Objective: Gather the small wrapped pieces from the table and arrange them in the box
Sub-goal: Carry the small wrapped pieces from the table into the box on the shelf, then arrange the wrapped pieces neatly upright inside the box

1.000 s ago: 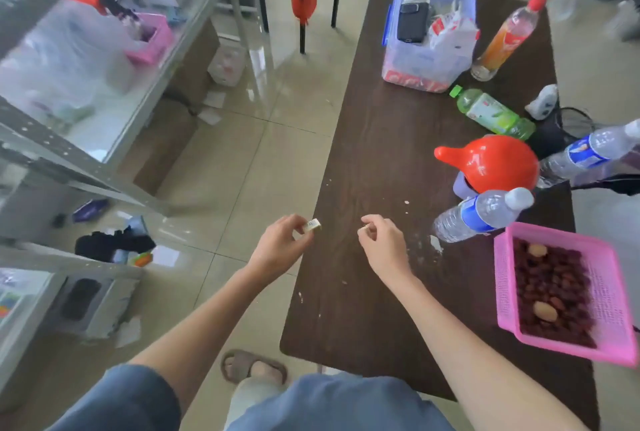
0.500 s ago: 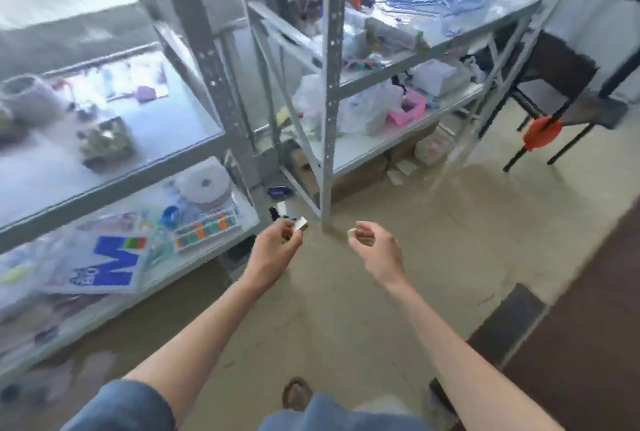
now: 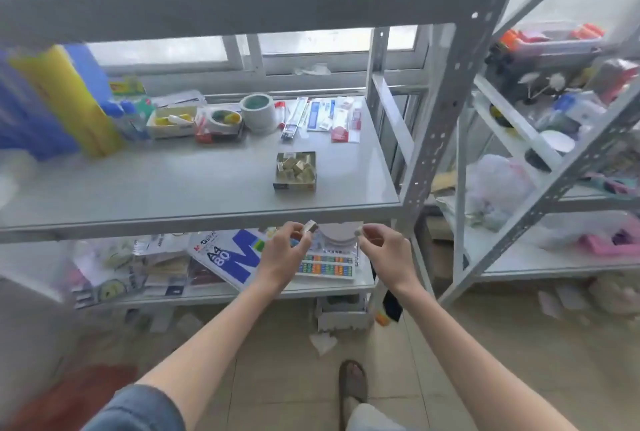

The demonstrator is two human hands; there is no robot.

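Now both forearms reach forward, palms inward. The left hand [image 3: 284, 252] pinches a small wrapped piece [image 3: 310, 226], tilted up-right; the right hand [image 3: 384, 250] pinches another [image 3: 358, 231], its axis unclear. Beyond, on the shelf [image 3: 173, 185], the open box [image 3: 295, 171] holds more pieces.

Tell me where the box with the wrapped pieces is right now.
In the head view, the box sits on the grey shelf, right of centre, in front of the tape roll, above and beyond the left hand and right hand.
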